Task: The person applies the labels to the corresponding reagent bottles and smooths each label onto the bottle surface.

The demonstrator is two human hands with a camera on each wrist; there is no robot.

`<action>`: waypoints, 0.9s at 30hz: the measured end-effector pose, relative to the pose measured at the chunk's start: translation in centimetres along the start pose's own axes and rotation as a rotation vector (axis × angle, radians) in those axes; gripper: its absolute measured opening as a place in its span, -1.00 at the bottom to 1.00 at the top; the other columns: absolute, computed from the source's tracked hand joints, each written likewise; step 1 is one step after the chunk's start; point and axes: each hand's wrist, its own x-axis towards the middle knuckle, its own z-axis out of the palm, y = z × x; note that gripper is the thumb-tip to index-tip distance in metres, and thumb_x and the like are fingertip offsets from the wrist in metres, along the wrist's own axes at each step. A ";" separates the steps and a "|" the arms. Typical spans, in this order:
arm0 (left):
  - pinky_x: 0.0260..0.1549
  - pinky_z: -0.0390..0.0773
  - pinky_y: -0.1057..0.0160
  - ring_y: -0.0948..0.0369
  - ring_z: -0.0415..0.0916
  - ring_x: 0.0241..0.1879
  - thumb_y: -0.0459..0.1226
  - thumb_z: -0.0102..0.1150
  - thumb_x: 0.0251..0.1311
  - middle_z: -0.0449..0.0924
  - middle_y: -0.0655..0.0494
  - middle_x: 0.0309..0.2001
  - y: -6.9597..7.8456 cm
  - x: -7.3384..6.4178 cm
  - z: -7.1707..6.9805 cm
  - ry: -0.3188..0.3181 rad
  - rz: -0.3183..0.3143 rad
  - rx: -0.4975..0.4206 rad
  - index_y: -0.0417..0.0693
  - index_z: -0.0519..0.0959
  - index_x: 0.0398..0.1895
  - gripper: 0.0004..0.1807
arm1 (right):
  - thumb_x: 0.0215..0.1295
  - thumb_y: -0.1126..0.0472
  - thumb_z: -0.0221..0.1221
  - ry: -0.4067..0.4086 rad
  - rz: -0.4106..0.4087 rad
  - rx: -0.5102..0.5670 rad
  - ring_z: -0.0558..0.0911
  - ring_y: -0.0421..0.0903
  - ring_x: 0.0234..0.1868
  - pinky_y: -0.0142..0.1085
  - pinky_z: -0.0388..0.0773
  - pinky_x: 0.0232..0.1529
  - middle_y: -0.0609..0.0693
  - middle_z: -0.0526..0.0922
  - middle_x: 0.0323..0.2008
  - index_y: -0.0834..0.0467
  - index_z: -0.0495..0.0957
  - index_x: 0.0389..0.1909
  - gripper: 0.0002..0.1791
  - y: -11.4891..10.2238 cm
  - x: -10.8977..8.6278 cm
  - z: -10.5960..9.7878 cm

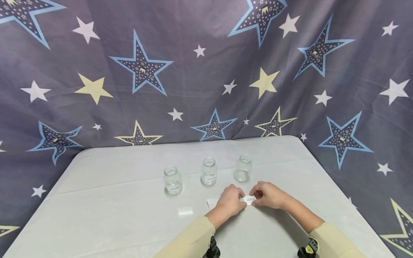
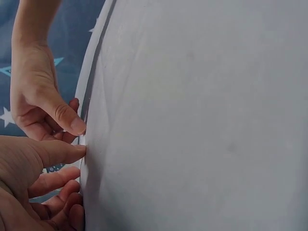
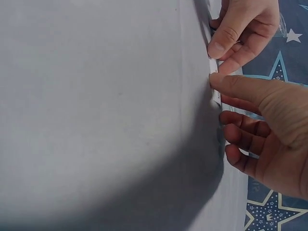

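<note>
The writing on the small label [image 1: 249,199] cannot be read at this size, and its ends are covered by the left hand [image 1: 230,200] and the right hand [image 1: 271,195]. The left hand also hides part of a white slip [image 1: 211,203]. Lettering on the left jar [image 1: 173,181] and middle jar [image 1: 209,172] is too tiny to make out. The head view's near edge cuts off the table [image 1: 106,218] and both sleeves [image 1: 190,238].
</note>
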 end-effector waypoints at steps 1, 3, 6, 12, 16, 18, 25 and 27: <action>-0.34 0.40 0.33 0.22 0.35 -0.38 -0.23 0.36 -0.11 0.42 0.12 -0.40 0.0 -0.1 -0.1 0.003 0.003 -0.009 -0.11 0.65 -0.30 -0.74 | -0.08 0.17 0.40 0.000 -0.007 -0.001 0.37 -0.30 -0.46 -0.46 0.35 -0.42 -0.11 0.46 -0.50 0.17 0.63 -0.33 -0.74 0.0 0.1 0.0; -0.36 0.39 0.34 0.23 0.34 -0.40 -0.25 0.36 -0.12 0.41 0.12 -0.41 -0.2 -0.1 -0.3 0.004 0.005 -0.026 -0.14 0.65 -0.29 -0.74 | -0.07 0.19 0.39 -0.003 -0.012 -0.002 0.38 -0.30 -0.46 -0.46 0.36 -0.42 -0.11 0.47 -0.50 0.17 0.63 -0.35 -0.76 0.0 0.2 0.0; -0.39 0.38 0.34 0.24 0.32 -0.42 -0.28 0.35 -0.11 0.40 0.12 -0.42 -0.3 -0.2 -0.5 -0.006 -0.010 -0.063 -0.17 0.65 -0.28 -0.74 | -0.06 0.21 0.38 -0.007 -0.013 0.003 0.39 -0.30 -0.46 -0.46 0.37 -0.42 -0.11 0.47 -0.50 0.17 0.63 -0.37 -0.79 0.0 0.3 0.0; -0.44 0.32 0.37 0.28 0.27 -0.45 -0.29 0.34 -0.09 0.37 0.15 -0.45 -0.7 -0.3 -0.6 -0.005 -0.034 -0.110 -0.19 0.65 -0.27 -0.74 | -0.05 0.24 0.36 -0.005 0.001 0.032 0.41 -0.31 -0.45 -0.47 0.39 -0.42 -0.12 0.48 -0.49 0.18 0.62 -0.37 -0.81 0.1 0.3 0.2; -0.47 0.30 0.40 0.31 0.25 -0.47 -0.30 0.33 -0.10 0.39 0.15 -0.49 -0.7 -0.4 -0.5 0.017 -0.023 -0.126 -0.18 0.66 -0.34 -0.79 | -0.04 0.24 0.35 0.019 -0.010 0.046 0.41 -0.30 -0.45 -0.47 0.39 -0.42 -0.11 0.48 -0.49 0.18 0.62 -0.39 -0.83 0.3 0.1 0.5; -0.48 0.30 0.42 0.34 0.26 -0.50 -0.30 0.33 -0.11 0.43 0.16 -0.52 -0.8 -0.4 -0.4 0.033 -0.009 -0.137 -0.16 0.67 -0.39 -0.83 | -0.04 0.24 0.34 0.034 -0.006 0.060 0.40 -0.31 -0.45 -0.47 0.38 -0.42 -0.11 0.48 -0.50 0.17 0.62 -0.40 -0.84 0.4 0.0 0.7; -0.51 0.33 0.49 0.42 0.30 -0.55 -0.33 0.26 -0.01 0.53 0.24 -0.59 -1.0 -0.1 -0.2 0.044 -0.005 -0.195 -0.10 0.67 -0.49 -0.96 | 0.00 0.28 0.32 0.072 0.020 0.134 0.39 -0.37 -0.49 -0.48 0.39 -0.47 -0.10 0.50 -0.50 0.17 0.60 -0.41 -0.88 0.3 -0.1 0.9; -0.53 0.33 0.49 0.42 0.30 -0.56 -0.34 0.24 0.02 0.54 0.24 -0.59 -1.0 -0.1 -0.2 0.040 -0.013 -0.216 -0.10 0.67 -0.49 -0.95 | 0.00 0.30 0.32 0.081 0.011 0.142 0.38 -0.38 -0.51 -0.47 0.39 -0.48 -0.10 0.50 -0.51 0.18 0.60 -0.41 -0.88 0.2 -0.1 0.9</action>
